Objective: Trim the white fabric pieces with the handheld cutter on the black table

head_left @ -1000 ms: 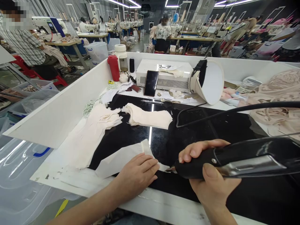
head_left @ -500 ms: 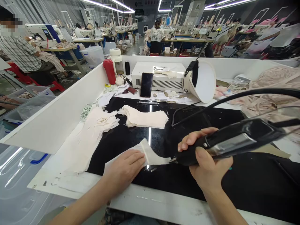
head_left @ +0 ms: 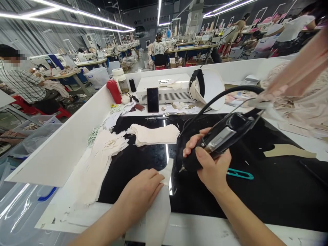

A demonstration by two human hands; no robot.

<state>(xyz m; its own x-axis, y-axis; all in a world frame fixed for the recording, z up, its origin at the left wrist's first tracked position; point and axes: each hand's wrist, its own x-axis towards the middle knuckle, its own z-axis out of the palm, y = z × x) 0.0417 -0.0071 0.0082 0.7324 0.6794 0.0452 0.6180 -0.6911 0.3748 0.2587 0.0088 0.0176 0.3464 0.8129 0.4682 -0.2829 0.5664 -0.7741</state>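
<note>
My left hand [head_left: 139, 191] has its fingers closed around a cream fabric piece [head_left: 159, 215] near its narrow upper end. The piece runs toward me over the front edge of the glossy black work surface [head_left: 128, 167]. My right hand [head_left: 214, 167] grips a black corded hand tool [head_left: 220, 138] with a silver panel and a thin pointed tip. That tip points down at the black surface, a little right of the fabric and apart from it. Beyond my left hand lies a neat stack of cream fabric pieces [head_left: 155, 134]. A teal loop-shaped handle [head_left: 241, 174] shows beside my right wrist.
A loose pile of cream pieces [head_left: 96, 167] lies at left. Behind stand a phone [head_left: 153, 100], a vented white box [head_left: 166, 92], a white visor [head_left: 215, 87] and a red bottle [head_left: 114, 91]. The tool's black cable [head_left: 220, 97] arches right. Pink fabric [head_left: 297, 68] hangs at upper right.
My left hand has turned the fabric piece, so its narrow end points away from me. The tool's tip has come off the fabric. Pink hanging fabric has entered at upper right.
</note>
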